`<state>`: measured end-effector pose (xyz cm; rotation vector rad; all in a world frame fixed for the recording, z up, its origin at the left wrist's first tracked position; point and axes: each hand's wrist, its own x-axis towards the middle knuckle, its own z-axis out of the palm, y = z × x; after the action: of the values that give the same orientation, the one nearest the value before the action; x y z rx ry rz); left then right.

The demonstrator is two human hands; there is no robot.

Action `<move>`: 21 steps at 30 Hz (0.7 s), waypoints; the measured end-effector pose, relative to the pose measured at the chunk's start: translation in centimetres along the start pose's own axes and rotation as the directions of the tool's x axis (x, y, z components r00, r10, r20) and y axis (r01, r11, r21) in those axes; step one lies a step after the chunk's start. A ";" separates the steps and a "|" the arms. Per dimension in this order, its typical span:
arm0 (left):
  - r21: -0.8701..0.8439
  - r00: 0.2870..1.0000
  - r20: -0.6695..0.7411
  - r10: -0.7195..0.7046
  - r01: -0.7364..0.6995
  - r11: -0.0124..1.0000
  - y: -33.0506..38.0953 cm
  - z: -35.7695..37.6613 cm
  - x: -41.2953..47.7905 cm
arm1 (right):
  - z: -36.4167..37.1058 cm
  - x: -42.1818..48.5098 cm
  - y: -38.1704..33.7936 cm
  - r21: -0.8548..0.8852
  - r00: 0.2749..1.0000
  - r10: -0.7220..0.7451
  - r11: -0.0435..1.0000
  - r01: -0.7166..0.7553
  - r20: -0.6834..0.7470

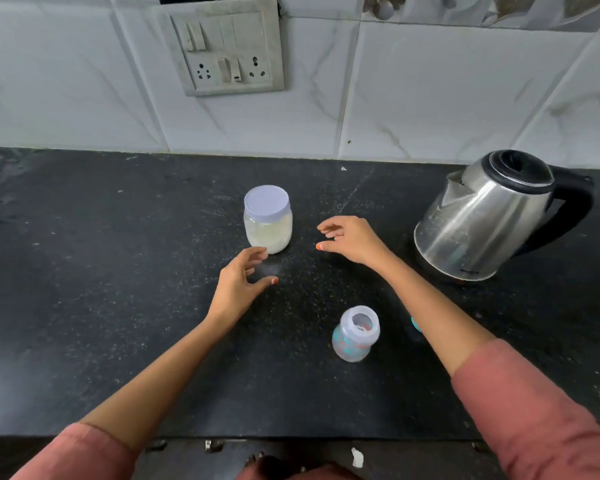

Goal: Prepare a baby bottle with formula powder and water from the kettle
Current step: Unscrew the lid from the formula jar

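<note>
A clear jar (268, 221) with a pale lavender lid and whitish powder inside stands upright on the black counter (118, 306). My left hand (239, 284) hovers just in front of the jar's base, fingers apart, holding nothing. My right hand (349, 239) is to the right of the jar, a short gap away, also spread and empty. Nearer to me stands the small baby bottle (356, 336), uncapped, with coloured print on its side. A steel electric kettle (489, 216) with a black lid and handle sits at the right on its base.
A teal piece (415, 324) shows partly behind my right forearm; what it is I cannot tell. A switch and socket panel (224, 50) is on the white tiled wall. The counter's front edge runs along the bottom, with a white scrap (357, 457) on the floor below.
</note>
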<state>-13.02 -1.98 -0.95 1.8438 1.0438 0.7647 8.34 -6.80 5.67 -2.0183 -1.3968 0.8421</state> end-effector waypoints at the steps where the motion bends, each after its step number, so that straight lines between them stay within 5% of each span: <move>1: -0.001 0.999 -0.046 -0.015 0.015 1.000 -0.3 -0.3 0.6 | 0.4 0.9 -0.5 -0.004 1.000 -0.006 1.000 0.006 0.028; 5: -0.034 0.992 -0.120 -0.048 0.044 0.998 -1.7 -1.1 3.5 | 2.0 3.9 -1.7 -0.024 0.997 -0.010 1.000 0.012 0.082; 12: -0.175 0.979 0.177 -0.106 0.137 0.975 -3.2 -1.5 7.8 | 4.4 6.6 -2.3 0.128 0.989 0.011 0.991 -0.030 0.146; 21: -0.135 0.976 0.187 -0.114 0.140 0.981 -2.4 -1.8 8.9 | 4.7 6.5 -2.2 0.215 0.994 0.015 0.976 -0.039 0.110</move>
<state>-11.18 7.24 -1.47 1.6685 0.9534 0.5733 5.26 0.43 2.97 -1.8530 -1.2755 1.0805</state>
